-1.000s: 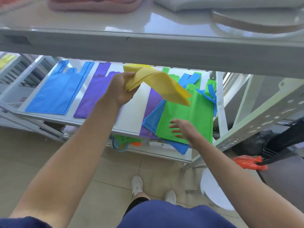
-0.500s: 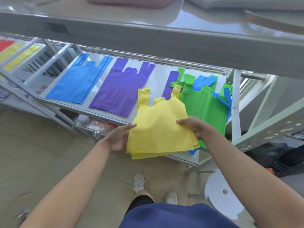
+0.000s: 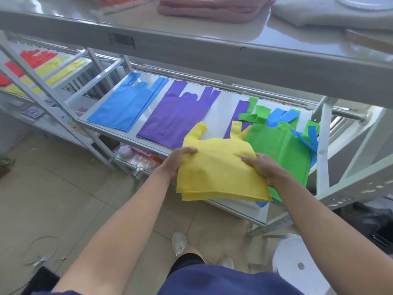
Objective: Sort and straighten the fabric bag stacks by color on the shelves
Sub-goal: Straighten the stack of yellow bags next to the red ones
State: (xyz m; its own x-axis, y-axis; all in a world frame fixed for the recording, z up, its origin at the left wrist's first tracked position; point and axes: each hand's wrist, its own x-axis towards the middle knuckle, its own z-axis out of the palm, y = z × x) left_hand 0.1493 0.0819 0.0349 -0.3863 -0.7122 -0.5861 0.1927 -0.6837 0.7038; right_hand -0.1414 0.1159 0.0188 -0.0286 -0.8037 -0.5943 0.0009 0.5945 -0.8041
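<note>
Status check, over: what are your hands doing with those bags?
Left hand and right hand gripping yellow bags by the sides. Stack at shelf front edge. Jumbled green, blue, purple pile alongside, partly underneath.

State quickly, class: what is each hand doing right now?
Left hand: closed, gripping the left edge of the stack of yellow fabric bags.
Right hand: closed, gripping the right edge of the same stack.
</note>
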